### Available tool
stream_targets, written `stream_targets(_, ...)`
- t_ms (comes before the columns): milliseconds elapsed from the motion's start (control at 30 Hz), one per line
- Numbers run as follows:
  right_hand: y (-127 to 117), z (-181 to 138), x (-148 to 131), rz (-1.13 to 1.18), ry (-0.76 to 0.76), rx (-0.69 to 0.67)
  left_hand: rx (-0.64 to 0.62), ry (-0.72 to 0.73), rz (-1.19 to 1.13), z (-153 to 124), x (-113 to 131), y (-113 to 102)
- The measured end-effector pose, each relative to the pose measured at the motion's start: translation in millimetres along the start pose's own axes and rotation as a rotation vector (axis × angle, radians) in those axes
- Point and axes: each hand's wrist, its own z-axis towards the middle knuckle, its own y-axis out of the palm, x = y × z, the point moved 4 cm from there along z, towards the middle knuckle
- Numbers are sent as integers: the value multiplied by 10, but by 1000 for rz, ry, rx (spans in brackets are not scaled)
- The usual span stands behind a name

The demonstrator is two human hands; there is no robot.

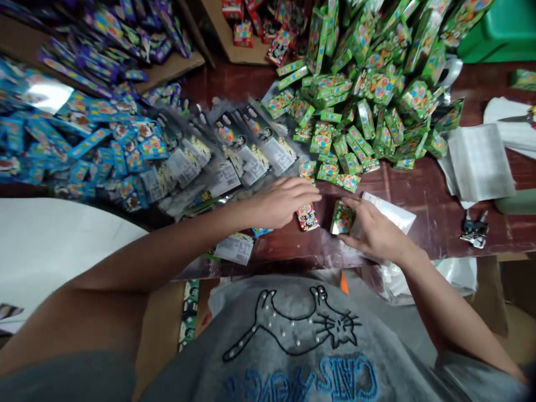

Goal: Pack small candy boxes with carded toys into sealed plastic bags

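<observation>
My left hand [287,201] reaches in from the left with fingers stretched out, palm down, just above a small red printed box [308,218] on the table. Whether it touches that box I cannot tell. My right hand [371,228] has its thumb and fingers around the edges of a small green printed box [342,218], to the right of the red one. A white plastic bag [391,212] lies partly beneath this hand. A bit of a blue box [262,231] shows below my left wrist, beside a packet with a white label [235,248].
Green boxes [335,89] are heaped at the back, blue boxes [87,139] at the left. Clear printed packets [251,145] lie between them. Purple boxes [109,39] and red boxes [280,44] fill cartons behind. Keys [475,230] and white sheets [483,159] are at the right.
</observation>
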Motion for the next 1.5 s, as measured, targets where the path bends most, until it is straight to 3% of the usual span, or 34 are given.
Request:
stream_targets(100, 129, 141, -5, -103, -55, -40, 109, -247, -6, -62, 112, 61)
stream_targets(233, 143, 206, 31, -112, -60, -58, 223, -355, -33, -123, 318, 139)
stream_targets(333, 87, 160, 31, -72, -24, -43, 426, -355, -390, -207, 331, 140)
stream_targets(433, 137, 142, -62, -50, 31, -24, 459, -315, -710, -187, 305, 249)
stream_targets(533, 315, 212, -219, -142, 137, 5, 479, -329, -483, -75, 354, 388)
stream_targets(700, 491, 263, -260, -172, 270, 100, 681, -255, -65, -164, 706, 438)
stream_targets(767, 453, 216, -169, -92, 218, 124, 613, -144, -8, -271, 869, 477)
stream_targets(867, 341, 127, -18, -9, 138, 92, 321, 52, 70, -348, 989, 626)
stream_targets(933, 279, 85, 36, 3, 88, 22, 190, 175, 96, -334, 964, 683)
stream_targets(1067, 201, 40, 65, -19, 3, -87, 139, 313, 106, -189, 796, 552)
stream_targets(1200, 174, 4, 130, -29, 15, -82, 141, 138, 123, -193, 540, 276)
stream_targets(1333, 182, -30, 142, -40, 20, -52, 215, -223, 111, -641, 201, 37)
stream_targets(1433, 201, -24, 51, -94, -50, -2, 194, -443, 57, -1050, -13, 40)
stream_targets(1500, 277, 11, -20, -123, -101, -12, 167, -497, 31, -1187, -75, 128)
